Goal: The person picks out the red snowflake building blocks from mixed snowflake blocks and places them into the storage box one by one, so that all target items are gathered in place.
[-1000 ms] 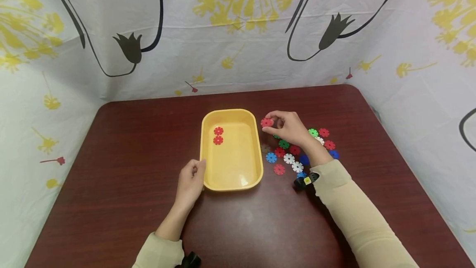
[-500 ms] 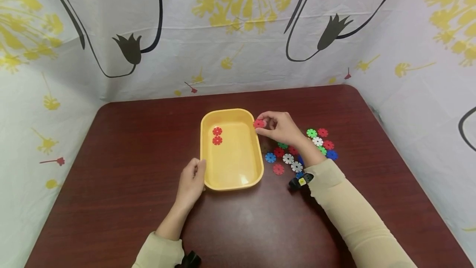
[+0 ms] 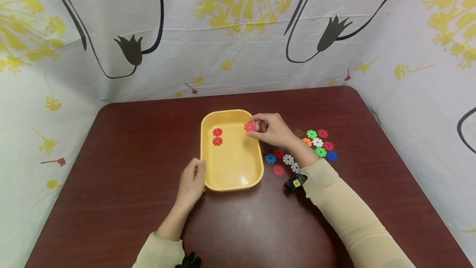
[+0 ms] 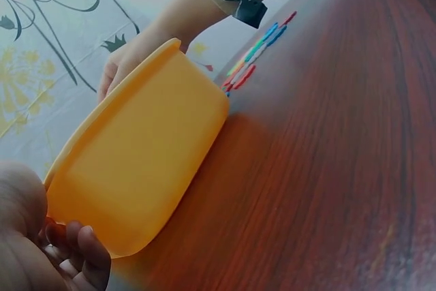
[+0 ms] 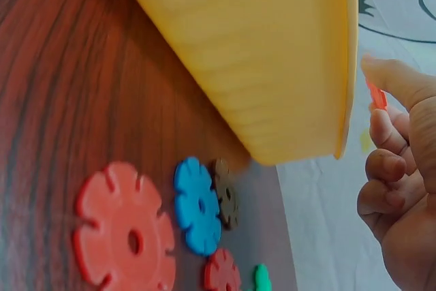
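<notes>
My right hand pinches a red notched plastic disc between thumb and fingers, over the right side of a yellow tray. In the right wrist view that disc shows edge-on beside the tray's rim. Two more red discs lie in the tray's upper left, one just behind the other. My left hand grips the tray's rim at its lower left. From the left wrist, the left hand's curled fingers show against the tray's outer wall.
Right of the tray, loose notched discs in several colours lie on the dark wooden table: a blue one, a white one, a green one and others. The right forearm covers some. A patterned cloth hangs behind the table.
My right hand has moved left with the red disc, from beside the tray to over its right side. The left hand stays at the rim; the two discs inside lie as before.
</notes>
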`<state>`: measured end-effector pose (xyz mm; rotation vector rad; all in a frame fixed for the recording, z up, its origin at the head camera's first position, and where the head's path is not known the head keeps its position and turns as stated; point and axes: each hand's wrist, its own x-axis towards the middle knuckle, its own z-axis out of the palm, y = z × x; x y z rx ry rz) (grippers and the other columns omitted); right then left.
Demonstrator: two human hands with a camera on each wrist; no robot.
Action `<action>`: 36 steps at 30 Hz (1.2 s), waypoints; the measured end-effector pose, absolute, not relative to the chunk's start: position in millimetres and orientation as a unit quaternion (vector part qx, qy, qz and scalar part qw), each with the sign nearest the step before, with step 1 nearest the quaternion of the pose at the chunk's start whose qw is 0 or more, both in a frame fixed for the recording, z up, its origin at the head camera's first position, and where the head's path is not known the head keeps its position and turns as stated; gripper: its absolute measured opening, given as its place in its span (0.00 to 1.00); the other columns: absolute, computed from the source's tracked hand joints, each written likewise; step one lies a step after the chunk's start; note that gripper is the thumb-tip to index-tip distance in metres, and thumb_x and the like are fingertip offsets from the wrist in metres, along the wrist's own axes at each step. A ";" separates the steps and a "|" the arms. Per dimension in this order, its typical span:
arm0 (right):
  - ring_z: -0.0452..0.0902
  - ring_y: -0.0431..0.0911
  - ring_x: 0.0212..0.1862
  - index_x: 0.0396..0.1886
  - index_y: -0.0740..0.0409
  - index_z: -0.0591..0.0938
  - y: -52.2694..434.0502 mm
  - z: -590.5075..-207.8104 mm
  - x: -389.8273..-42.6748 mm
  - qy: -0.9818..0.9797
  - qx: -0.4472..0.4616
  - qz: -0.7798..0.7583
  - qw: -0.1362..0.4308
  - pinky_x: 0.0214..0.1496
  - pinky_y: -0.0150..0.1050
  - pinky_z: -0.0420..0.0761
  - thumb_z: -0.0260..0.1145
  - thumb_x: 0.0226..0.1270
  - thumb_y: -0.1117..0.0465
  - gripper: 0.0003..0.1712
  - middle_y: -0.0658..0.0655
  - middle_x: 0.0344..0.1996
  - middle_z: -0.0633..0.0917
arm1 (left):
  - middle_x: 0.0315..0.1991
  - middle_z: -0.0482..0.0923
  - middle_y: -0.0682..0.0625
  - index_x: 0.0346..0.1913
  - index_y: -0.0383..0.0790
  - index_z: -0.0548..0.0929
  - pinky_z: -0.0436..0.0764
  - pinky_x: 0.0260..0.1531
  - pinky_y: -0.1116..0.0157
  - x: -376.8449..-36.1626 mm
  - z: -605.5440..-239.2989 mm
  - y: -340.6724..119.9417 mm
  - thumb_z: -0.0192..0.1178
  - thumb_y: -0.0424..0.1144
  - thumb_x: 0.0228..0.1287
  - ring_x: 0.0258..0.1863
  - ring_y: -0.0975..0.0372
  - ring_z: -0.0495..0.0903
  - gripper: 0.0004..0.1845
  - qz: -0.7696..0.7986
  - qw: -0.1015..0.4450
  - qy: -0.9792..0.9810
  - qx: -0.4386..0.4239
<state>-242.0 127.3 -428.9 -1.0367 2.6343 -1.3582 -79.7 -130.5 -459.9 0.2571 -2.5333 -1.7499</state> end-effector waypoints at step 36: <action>0.67 0.39 0.22 0.40 0.54 0.79 71.1 -424.2 -233.5 0.830 -0.423 -0.364 0.020 0.26 0.33 0.68 0.72 0.55 0.50 0.18 0.56 0.28 0.77 | 0.15 0.64 0.49 0.25 0.41 0.66 0.68 0.11 0.66 -79.1 -461.2 -131.7 0.45 0.50 0.72 0.11 0.59 0.68 0.20 -0.555 0.029 -0.826 0.088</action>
